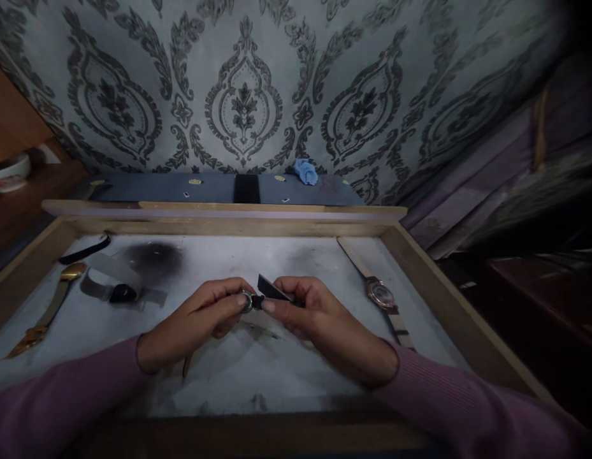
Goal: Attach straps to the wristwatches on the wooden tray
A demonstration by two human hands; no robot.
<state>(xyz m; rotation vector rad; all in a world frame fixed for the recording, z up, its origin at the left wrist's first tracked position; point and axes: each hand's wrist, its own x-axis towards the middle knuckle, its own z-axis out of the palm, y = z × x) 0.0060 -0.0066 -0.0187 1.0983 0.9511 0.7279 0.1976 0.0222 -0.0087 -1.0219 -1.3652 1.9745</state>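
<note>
A small wristwatch (pixel 248 301) with a round case is pinched between the thumb and fingers of my left hand (pixel 190 322). My right hand (pixel 319 319) grips its black strap (pixel 273 288) close to the case, and the strap's flat end sticks up between the fingers. The two hands nearly meet over the middle of the white tray floor (pixel 219 389). Beneath them lies a thin, pale, pointed piece (pixel 262 330), too blurred to name. A narrow brown strip (pixel 187 364) shows below my left wrist; the rest of it is hidden.
At the tray's left lie a black strap (pixel 85 250), a gold watch (pixel 51 312) and a dark-faced watch with a grey band (pixel 122 293). A brown-strapped watch (pixel 382 295) lies right. Wooden walls (pixel 229 226) surround them. Behind is a crumpled blue cloth (pixel 305 171).
</note>
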